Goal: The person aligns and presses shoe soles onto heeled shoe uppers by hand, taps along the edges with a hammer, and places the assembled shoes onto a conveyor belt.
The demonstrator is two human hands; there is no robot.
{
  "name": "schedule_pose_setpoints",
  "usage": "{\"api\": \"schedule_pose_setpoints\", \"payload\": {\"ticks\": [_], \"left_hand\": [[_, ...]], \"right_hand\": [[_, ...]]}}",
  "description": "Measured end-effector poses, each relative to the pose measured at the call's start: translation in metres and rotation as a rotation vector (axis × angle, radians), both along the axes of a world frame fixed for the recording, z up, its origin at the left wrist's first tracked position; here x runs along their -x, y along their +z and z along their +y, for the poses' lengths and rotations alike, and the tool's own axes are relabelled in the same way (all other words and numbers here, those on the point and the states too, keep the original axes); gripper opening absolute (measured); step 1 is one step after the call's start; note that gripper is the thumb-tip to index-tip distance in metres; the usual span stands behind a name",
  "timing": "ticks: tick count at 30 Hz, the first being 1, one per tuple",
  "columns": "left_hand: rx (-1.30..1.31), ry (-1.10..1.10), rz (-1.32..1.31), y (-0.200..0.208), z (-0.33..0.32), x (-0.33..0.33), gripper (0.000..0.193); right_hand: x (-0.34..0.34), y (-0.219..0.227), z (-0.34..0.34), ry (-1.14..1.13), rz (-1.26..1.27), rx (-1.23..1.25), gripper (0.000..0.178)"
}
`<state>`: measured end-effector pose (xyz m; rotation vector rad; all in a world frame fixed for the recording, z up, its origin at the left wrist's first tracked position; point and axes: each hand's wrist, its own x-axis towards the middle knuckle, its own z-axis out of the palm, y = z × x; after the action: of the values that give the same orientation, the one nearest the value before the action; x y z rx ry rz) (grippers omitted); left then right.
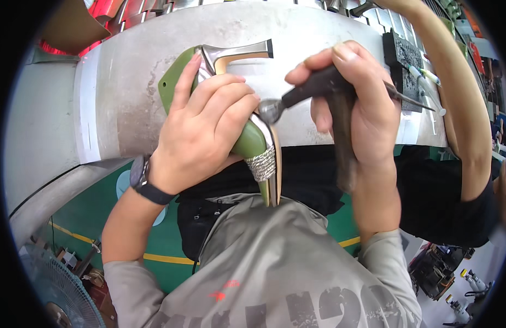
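Observation:
My left hand (201,126), with a dark watch on its wrist, grips a high-heeled shoe (262,165) that lies on its side on a green last (174,81). Its toe points toward me, with a silvery braided band across the front, and a slim dark heel (243,52) stretches away to the right. In my closed right hand (370,104) is a hammer (318,83), held high on the handle near the head. The round hammer face is at the sole edge, close to my left knuckles; whether it touches cannot be told. Motion blurs the handle.
The shoe is over the near edge of a pale worktable (318,33). A black block (401,68) and several syringe-like tubes (428,82) lie at the right. Another person's arm (466,93) reaches in there. Metal racking runs along the back; a fan (59,290) stands lower left.

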<state>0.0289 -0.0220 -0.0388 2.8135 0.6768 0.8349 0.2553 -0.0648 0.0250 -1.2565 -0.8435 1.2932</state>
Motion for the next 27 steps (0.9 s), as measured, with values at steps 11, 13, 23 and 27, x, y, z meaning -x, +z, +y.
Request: {"api": "schedule_pose_setpoints", "payload": {"ticks": [11, 13, 23, 27], "left_hand": [[0.014, -0.006, -0.005, 0.001, 0.002, -0.002, 0.081], [0.102, -0.075, 0.044, 0.014, 0.007, 0.004, 0.080], [0.652, 0.402, -0.483, -0.009, 0.040, 0.008, 0.032], [0.414, 0.286, -0.618, -0.012, 0.024, 0.025, 0.034]], "right_hand": [[0.012, -0.010, -0.074, -0.057, -0.006, -0.259, 0.028], [0.001, -0.004, -0.057, -0.037, 0.020, -0.210, 0.023], [-0.007, -0.027, -0.087, 0.110, -1.176, -0.389, 0.042], [0.037, -0.077, -0.128, 0.119, -0.178, 0.011, 0.055]]}}
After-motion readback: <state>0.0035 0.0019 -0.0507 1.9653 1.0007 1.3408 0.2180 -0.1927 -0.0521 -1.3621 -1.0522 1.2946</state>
